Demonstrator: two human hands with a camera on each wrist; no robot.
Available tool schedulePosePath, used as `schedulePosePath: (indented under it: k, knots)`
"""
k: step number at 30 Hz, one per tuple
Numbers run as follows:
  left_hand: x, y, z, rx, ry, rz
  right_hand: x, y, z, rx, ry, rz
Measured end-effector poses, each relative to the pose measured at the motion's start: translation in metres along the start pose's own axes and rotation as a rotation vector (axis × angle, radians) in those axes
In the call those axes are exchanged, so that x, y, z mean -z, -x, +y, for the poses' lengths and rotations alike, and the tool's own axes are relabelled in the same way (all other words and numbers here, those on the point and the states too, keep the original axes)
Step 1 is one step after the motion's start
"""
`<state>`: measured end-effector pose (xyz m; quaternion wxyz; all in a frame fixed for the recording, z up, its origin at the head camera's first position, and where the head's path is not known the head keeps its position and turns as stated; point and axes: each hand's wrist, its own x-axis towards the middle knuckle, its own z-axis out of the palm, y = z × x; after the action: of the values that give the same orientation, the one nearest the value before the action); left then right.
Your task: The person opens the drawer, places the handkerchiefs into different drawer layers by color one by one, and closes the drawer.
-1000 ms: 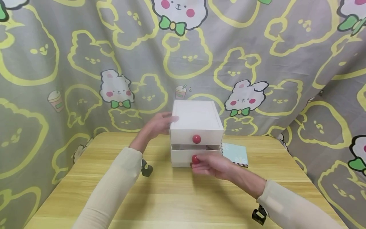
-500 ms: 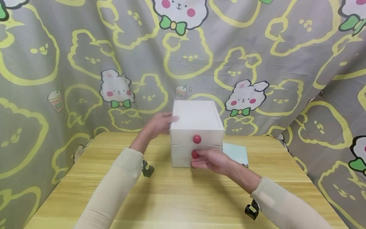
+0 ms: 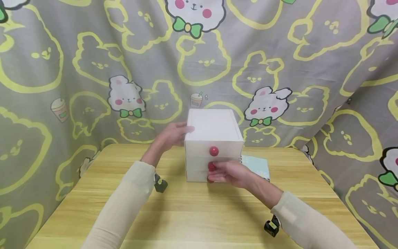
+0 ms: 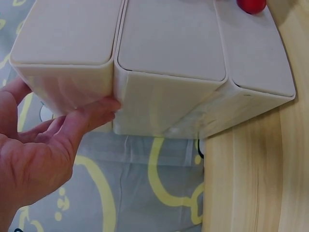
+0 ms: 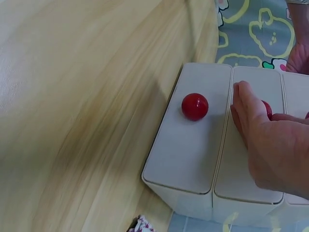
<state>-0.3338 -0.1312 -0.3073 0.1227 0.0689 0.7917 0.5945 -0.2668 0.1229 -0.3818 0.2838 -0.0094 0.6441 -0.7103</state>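
Drawer unit point(image 3: 214, 125), white and 3 tiers high, stands upright on a wood-grain table point(image 3: 192, 214), its 3 fronts facing the person and lying flush with the casing. Each front carries 1 round, glossy red knob: the top knob point(image 3: 214, 151), the middle knob point(image 3: 212, 166) and the bottom knob point(image 5: 195, 107) run in a column down the face of the unit. At the front of the unit, the right hand point(image 3: 232, 173) pinches the middle knob between thumb and fingers. On the left side of the unit, the left hand point(image 3: 174, 134) lies against the upper tier with its fingers unclenched, touching the wall near its top edge and grasping nothing. Just to the right of the unit, a flat light-blue piece point(image 3: 255, 166) with white flowers and a checked edge lies on the table; whether it is paper or cloth cannot be told. Behind the unit hangs a grey curtain point(image 3: 149, 62) printed with yellow outlines and white rabbits in green bows. In front of the unit, cream sleeves point(image 3: 124, 204) cover the person's forearms, with a small black device at each wrist.
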Motion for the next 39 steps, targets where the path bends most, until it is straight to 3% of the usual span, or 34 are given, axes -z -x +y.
schedulePosePath:
  k: [5,9,16,24,32,39]
  knots:
    - [0.000,0.000,-0.002,0.000,0.009,0.003,0.009,0.003,0.004,0.002,0.029,-0.105]
    - [0.000,0.000,-0.002,0.001,0.006,0.009,0.018,0.009,0.009,0.000,0.118,-0.168]
    - [0.001,0.001,-0.002,0.005,-0.005,0.015,0.025,0.009,0.026,-0.035,0.188,-0.142]
    - [0.001,-0.001,-0.004,0.003,0.002,0.020,0.020,-0.002,0.043,-0.064,0.110,-0.080]
    - [-0.001,0.000,-0.003,-0.006,0.007,0.004,0.010,-0.015,0.058,-0.017,0.007,0.029]
    - [-0.001,0.001,-0.001,-0.003,-0.009,0.013,0.003,-0.021,0.062,0.010,-0.056,0.062]
